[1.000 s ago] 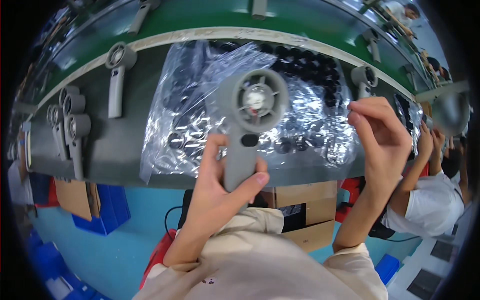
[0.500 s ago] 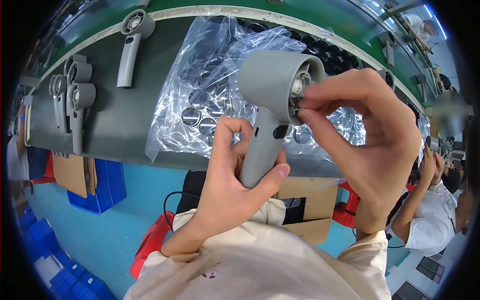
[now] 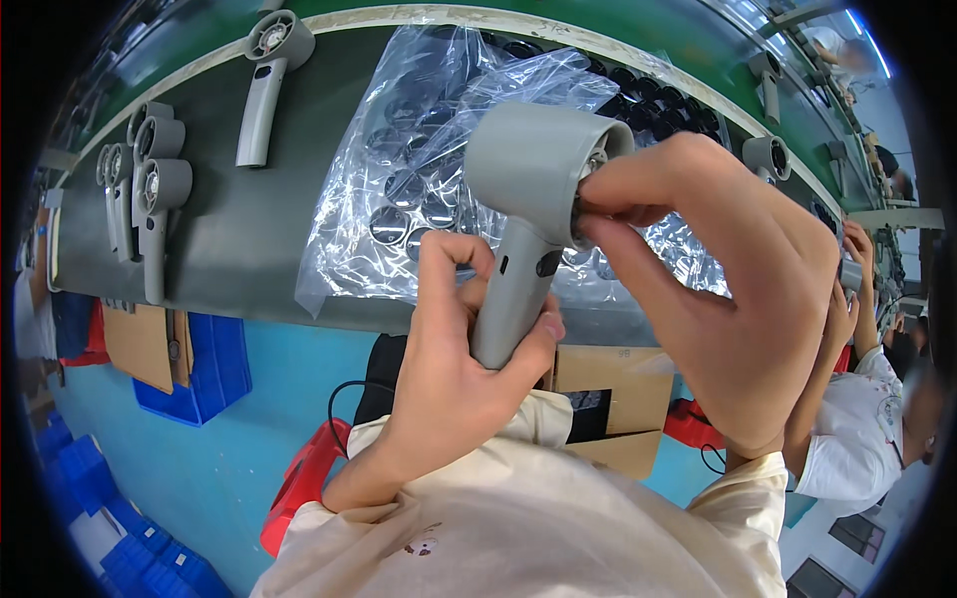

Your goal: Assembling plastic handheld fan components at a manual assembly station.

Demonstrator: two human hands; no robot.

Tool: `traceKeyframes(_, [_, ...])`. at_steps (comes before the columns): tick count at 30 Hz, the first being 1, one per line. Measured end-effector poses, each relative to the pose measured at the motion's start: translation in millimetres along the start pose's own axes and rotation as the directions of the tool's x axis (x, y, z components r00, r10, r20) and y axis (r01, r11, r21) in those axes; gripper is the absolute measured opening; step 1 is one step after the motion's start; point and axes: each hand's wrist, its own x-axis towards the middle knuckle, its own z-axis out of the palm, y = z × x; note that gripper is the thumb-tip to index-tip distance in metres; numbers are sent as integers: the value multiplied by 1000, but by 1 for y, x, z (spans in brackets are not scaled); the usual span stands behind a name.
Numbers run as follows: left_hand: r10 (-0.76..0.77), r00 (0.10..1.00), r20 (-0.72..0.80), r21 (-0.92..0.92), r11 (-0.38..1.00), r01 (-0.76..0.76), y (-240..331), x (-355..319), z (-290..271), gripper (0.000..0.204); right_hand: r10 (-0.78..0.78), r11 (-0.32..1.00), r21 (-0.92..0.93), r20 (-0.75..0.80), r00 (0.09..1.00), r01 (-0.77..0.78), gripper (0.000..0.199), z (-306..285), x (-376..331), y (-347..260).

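Observation:
My left hand [image 3: 454, 349] is wrapped round the handle of a grey handheld fan [image 3: 528, 234], holding it tilted with its round head up. Thumb and index finger of my right hand [image 3: 723, 269] are pinched together inside the open front of the fan head. Those fingers cover most of the opening, so whatever they grip there is hidden. Behind the fan, a clear plastic bag [image 3: 339, 224] with round, dark-rimmed parts lies on the dark work surface [image 3: 234, 234].
Several grey fans [image 3: 164, 189] stand at the left, and another fan [image 3: 261, 110] lies farther back. Black round parts [image 3: 653, 100] sit behind the bag. Below are a blue crate [image 3: 214, 374], a cardboard box [image 3: 628, 389] and a red stool [image 3: 304, 488]. A co-worker [image 3: 852, 429] sits at the right.
My right fingers have moved deeper into the fan's opening, and the hand has turned to cover more of it. The fan has shifted slightly left. The co-worker's arms have moved nearer.

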Motion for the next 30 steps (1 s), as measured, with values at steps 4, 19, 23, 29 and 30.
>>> traceKeyframes(4, [38, 999, 3, 81, 996, -38, 1, -1, -4, 41, 42, 988, 148, 54, 998, -50, 21, 3, 4, 5])
traceKeyframes(19, [-162, 968, 189, -206, 958, 201, 16, 10, -5, 44, 162, 948, 255, 123, 979, -189, 21, -27, 5, 33])
traceKeyframes(23, [-70, 995, 69, -280, 956, 87, 3, 20, -8, 45, 479, 842, 356, -150, 865, -405, 15, -13, -27, 106])
traceKeyframes(29, [-43, 995, 85, -294, 954, 66, -1, 27, -19, 42, 415, 909, 71, -215, 884, -410, 17, 56, -40, 118])
traceKeyframes(30, [-12, 993, 121, -336, 941, 52, 0, 28, -18, 43, 347, 936, 19, -216, 913, -352, 18, 62, -36, 117])
